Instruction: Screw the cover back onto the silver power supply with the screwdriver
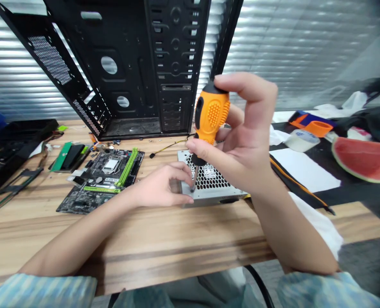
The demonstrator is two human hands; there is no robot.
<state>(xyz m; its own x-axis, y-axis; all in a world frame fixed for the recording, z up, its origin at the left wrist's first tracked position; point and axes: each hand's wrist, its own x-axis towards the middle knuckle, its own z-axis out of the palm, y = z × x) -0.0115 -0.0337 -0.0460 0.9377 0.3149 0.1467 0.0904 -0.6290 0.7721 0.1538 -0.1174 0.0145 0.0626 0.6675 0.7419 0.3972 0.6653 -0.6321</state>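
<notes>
An orange and black screwdriver (212, 112) is held upright, slightly tilted, by my right hand (246, 128), with the index finger on its top end and the thumb low on the handle. Its tip points down at the near left corner of a silver metal box (224, 192) with a honeycomb grille. Beside that corner, my left hand (166, 185) rests at the box's left side, thumb and fingers apart around the screwdriver tip, with nothing visible between them. Left of it lies a dark circuit board (95, 171) with green slots.
Behind the box stands a tall black computer case (129, 55). A green and black part (68, 156) and a dark tray (19, 137) are on the left. At the right are white paper (305, 169), a tape roll (302, 140) and a watermelon-patterned item (366, 158).
</notes>
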